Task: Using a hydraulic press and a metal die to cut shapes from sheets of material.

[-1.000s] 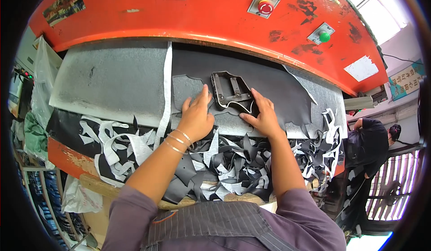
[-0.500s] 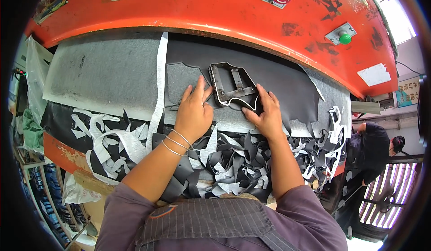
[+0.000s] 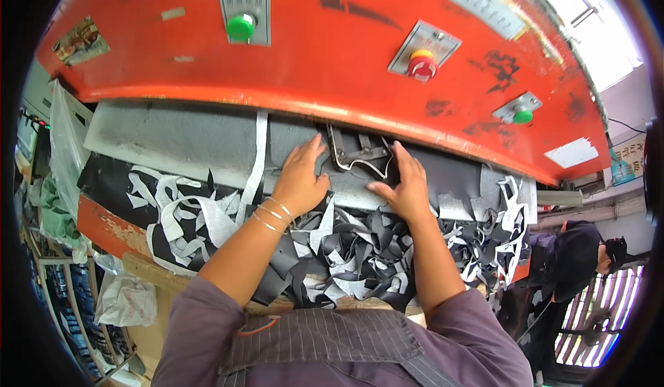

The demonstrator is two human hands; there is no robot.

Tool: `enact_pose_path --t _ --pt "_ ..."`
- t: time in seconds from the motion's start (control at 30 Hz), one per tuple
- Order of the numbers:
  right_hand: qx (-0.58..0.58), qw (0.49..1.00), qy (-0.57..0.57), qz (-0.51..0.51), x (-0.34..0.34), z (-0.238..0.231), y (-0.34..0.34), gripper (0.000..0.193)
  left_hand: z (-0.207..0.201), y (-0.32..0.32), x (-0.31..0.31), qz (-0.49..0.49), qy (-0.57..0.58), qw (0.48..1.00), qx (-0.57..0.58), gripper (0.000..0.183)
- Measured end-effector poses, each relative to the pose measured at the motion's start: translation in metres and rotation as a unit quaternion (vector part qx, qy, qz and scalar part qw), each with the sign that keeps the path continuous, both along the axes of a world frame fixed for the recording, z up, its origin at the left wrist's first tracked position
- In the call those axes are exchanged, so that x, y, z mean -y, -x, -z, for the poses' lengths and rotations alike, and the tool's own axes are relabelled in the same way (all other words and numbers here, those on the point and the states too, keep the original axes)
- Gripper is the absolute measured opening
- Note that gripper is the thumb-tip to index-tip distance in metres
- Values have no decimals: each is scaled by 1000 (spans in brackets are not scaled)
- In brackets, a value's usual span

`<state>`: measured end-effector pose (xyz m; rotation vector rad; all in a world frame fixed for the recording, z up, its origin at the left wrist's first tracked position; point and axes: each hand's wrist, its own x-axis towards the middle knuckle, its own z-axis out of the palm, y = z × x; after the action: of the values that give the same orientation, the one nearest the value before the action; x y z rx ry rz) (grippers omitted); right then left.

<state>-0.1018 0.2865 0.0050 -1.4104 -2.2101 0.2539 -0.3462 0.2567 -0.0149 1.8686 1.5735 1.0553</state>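
Note:
A metal cutting die (image 3: 366,153), an open frame with inner crossbars and a wavy front edge, rests on black sheet material (image 3: 453,176) under the overhanging red machine front. The overhang hides its far part. My left hand (image 3: 302,179) is to the left of the die, fingers extended and thumb apart, over the sheet. On the die's right side is my right hand (image 3: 407,185), its fingers stretched forward and thumb spread toward the die's front corner. Whether its fingertips touch the metal cannot be made out. Neither hand grips anything.
The red machine front (image 3: 311,62) carries green buttons (image 3: 241,27) and a red mushroom button (image 3: 422,67). Black and white scraps (image 3: 360,249) heap along the near edge. A white strip (image 3: 260,155) crosses the grey board (image 3: 166,141). Another person (image 3: 581,255) bends at the right.
The view has tilted upward, showing more of the red machine front, which now covers the die's far part. My right hand has eased back from the die's edge; the left stays beside it.

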Motion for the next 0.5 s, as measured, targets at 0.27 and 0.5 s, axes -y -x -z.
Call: enact_pose_path --t 0.27,0.5 --pt "-370 795 -448 173 -21 -150 -71 57 -148 45 25 -139 -438 888 -27 3" --pt "-220 874 -411 139 35 -144 -67 46 -181 38 91 -45 -156 983 -83 11"
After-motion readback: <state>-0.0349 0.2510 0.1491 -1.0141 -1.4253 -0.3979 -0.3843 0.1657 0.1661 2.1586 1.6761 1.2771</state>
